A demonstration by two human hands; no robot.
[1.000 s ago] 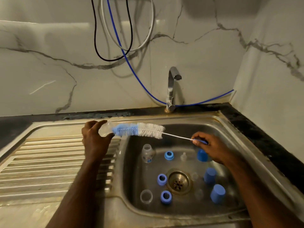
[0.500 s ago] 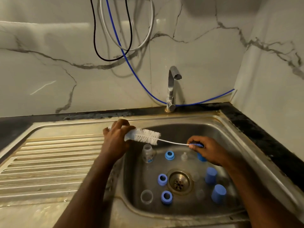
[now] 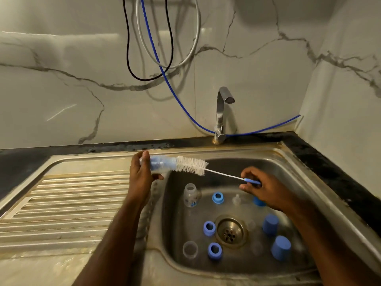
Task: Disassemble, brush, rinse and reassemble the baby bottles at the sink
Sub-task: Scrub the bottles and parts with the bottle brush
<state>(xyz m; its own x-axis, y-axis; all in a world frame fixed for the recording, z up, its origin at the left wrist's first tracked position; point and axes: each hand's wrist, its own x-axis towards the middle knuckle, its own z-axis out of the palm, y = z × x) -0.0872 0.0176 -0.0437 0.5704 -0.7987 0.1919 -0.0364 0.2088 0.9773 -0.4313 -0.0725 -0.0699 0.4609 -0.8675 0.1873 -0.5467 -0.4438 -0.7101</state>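
Note:
My left hand [image 3: 141, 175] grips a clear baby bottle [image 3: 159, 164] held sideways over the sink's left rim. A bottle brush [image 3: 191, 165] with white and blue bristles is partly inside it, the blue part within the bottle. My right hand [image 3: 266, 187] pinches the brush's blue handle [image 3: 252, 181] at the end of its wire stem. In the basin lie another clear bottle [image 3: 190, 195], a clear bottle [image 3: 190, 249] seen from above, three blue collar rings [image 3: 218, 198] [image 3: 209, 228] [image 3: 214, 250], blue caps [image 3: 270, 224] [image 3: 280, 248] and a clear teat [image 3: 236, 200].
The steel sink [image 3: 309, 182] has a drain [image 3: 230, 232] at its middle and a ribbed draining board [image 3: 72, 203] to the left. A chrome tap [image 3: 221, 112] stands behind the basin. Cables and a blue hose [image 3: 171, 87] hang on the marble wall.
The brush went deep into the bottle, then came partly back out, so the white bristles show again. My left hand with the bottle shifted right, then slightly up.

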